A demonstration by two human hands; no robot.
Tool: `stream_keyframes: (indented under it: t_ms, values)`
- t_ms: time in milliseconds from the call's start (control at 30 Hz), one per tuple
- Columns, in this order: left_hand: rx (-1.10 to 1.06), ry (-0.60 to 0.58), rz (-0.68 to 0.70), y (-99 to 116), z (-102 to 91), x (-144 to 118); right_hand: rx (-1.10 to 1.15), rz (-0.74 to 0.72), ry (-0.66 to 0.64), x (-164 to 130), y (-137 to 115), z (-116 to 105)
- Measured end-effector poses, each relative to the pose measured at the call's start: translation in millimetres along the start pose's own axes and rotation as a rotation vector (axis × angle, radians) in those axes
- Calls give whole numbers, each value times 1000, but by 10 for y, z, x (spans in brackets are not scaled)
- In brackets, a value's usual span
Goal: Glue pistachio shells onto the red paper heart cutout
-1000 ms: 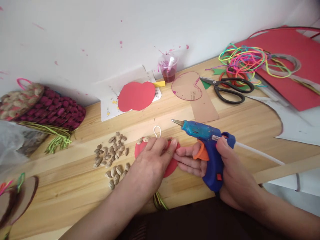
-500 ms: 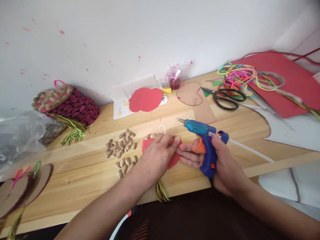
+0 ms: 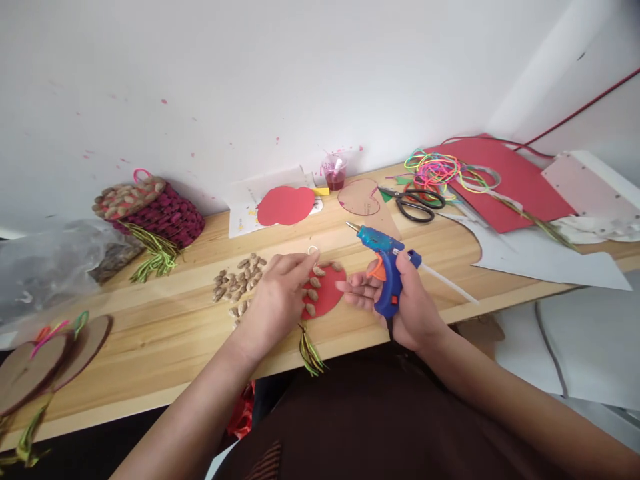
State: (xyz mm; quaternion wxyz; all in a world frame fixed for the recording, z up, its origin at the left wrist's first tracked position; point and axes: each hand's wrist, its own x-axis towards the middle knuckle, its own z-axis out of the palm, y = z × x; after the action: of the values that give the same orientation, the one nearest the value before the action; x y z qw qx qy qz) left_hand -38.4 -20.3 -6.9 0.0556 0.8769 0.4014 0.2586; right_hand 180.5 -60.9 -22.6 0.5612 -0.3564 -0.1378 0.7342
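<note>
My right hand grips a blue hot glue gun by its handle, some fingers stretched out past the orange trigger. The metal nozzle points up and left, and a white glue stick juts from the back. My left hand hovers by the left edge of a red card shape, fingers stretched out and nothing visible in them. Several peanuts lie on that card, which has a white loop on top and a green-yellow tassel below. Loose peanuts lie left of this hand.
Black scissors, tangled coloured cords and red card are at the right. Behind are a red cut-out and a cup of dark red liquid. A peanut-topped woven piece and clear plastic bag are left.
My left hand has moved left off the red card, uncovering peanuts on it. My right hand still holds the glue gun. The whole view has shifted somewhat.
</note>
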Motion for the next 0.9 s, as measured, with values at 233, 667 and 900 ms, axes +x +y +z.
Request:
stream_keyframes:
  t_ms: [233,667,900]
  values:
    - [163,-129,64,210,248,-10,0,-91,-73,-7,5,-58]
    - [373,-201,82,332,350,41,-94,-123,-53,0,9,-47]
    - [488,-254,106,373,364,12,-120,-125,-13,10,-3,-47]
